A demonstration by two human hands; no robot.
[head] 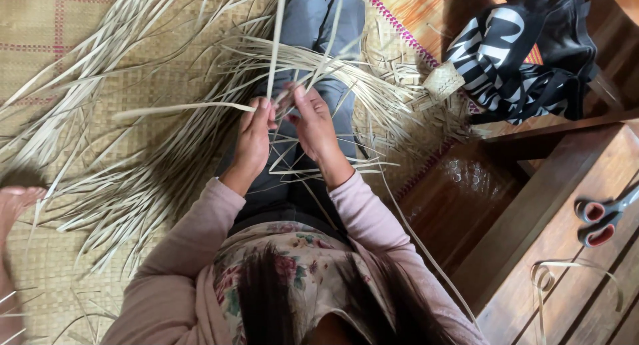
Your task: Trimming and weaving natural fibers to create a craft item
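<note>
I sit on a woven mat [46,45] with my grey-trousered legs stretched forward. My left hand [255,135] pinches a long pale palm-leaf strip [173,109] that runs off to the left. My right hand [313,122] grips several thin strips [274,45], one rising straight up past my knees. Both hands meet over my lap, thumbs nearly touching. A large fan of loose pale strips [126,185] spreads across the mat to my left and over my legs.
A small woven piece [442,82] lies on the mat's right edge. A black and white bag [526,52] sits beyond it. Red-handled scissors [602,218] and a curled strip [552,275] rest on a wooden bench at right. Another person's bare foot [16,202] shows at left.
</note>
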